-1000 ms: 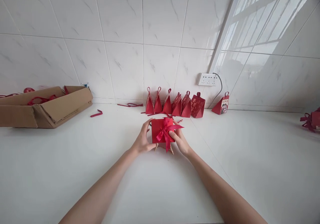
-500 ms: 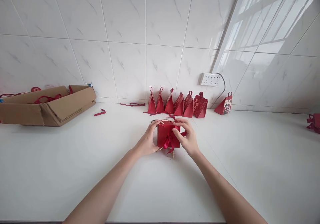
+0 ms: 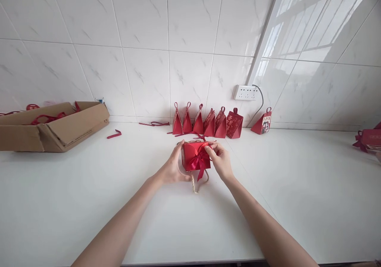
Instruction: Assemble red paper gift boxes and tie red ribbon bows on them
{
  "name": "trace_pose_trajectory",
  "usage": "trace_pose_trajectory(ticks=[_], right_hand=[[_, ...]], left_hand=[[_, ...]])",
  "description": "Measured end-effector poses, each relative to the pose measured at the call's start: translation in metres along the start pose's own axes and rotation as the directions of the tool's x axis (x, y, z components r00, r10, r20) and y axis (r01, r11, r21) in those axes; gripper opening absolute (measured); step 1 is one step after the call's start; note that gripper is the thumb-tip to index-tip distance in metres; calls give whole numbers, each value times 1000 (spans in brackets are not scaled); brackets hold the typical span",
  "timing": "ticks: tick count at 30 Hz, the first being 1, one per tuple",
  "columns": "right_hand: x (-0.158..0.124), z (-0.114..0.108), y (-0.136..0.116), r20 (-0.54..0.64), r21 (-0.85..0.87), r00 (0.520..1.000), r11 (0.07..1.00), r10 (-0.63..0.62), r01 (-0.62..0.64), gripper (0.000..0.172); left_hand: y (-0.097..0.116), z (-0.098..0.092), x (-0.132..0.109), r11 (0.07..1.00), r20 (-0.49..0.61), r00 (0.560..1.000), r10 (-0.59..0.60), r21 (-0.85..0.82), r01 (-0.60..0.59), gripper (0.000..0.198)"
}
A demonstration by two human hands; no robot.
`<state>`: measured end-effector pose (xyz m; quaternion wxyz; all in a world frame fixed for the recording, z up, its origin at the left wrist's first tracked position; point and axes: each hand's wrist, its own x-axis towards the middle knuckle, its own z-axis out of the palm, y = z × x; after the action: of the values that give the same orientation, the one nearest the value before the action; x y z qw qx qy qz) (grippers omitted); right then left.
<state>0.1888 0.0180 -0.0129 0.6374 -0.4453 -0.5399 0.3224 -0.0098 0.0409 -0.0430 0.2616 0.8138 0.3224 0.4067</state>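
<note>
Both my hands hold a small red gift box [image 3: 190,155] with a red satin bow [image 3: 199,161] on its front, over the white counter [image 3: 89,203]. My left hand [image 3: 172,167] grips the box's left side with its fingers curled. My right hand [image 3: 220,161] pinches the box's upper right edge beside the bow. A beige rope handle [image 3: 195,184] hangs below the box.
A row of several red pyramid-shaped gift boxes [image 3: 205,123] stands by the tiled wall, with one more [image 3: 262,123] to the right. An open cardboard box [image 3: 53,126] with red ribbons lies at far left. Loose ribbon bits [image 3: 114,134] lie nearby. A socket strip [image 3: 246,93] hangs on the wall.
The box has been tipped so its bow now faces me, and the rope handle has dropped below it. My right hand shifted from the bow to the box's top right.
</note>
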Motion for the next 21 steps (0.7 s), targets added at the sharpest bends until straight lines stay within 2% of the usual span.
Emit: trace_pose_trajectory(ticks=[2, 5, 8, 11, 12, 15, 18, 21], right_hand=[[1, 1, 2, -3, 12, 999, 999, 38, -38, 36], [2, 2, 5, -4, 27, 996, 996, 89, -89, 38], [1, 3, 6, -8, 36, 994, 993, 110, -110, 39], [1, 4, 6, -4, 53, 995, 993, 104, -103, 41], [1, 4, 6, -2, 58, 995, 993, 99, -99, 42], [1, 4, 6, 8, 65, 996, 994, 93, -93, 42], [1, 3, 8, 15, 81, 994, 991, 104, -105, 42], [2, 2, 8, 17, 93, 993, 988, 119, -120, 42]], left_hand=[[1, -2, 0, 997, 33, 999, -27, -67, 29, 113], [5, 2, -1, 991, -11, 997, -82, -107, 81, 103], [14, 14, -1, 996, -207, 976, -63, -69, 50, 90], [25, 27, -2, 999, -411, 911, 32, 31, -21, 59], [27, 30, -2, 997, -430, 901, 51, 77, -19, 50], [32, 32, -1, 980, -402, 913, 73, 197, 8, 35], [30, 26, -1, 959, -400, 903, 154, 280, -40, 23], [24, 19, 0, 953, -402, 892, 208, 290, -91, 19]])
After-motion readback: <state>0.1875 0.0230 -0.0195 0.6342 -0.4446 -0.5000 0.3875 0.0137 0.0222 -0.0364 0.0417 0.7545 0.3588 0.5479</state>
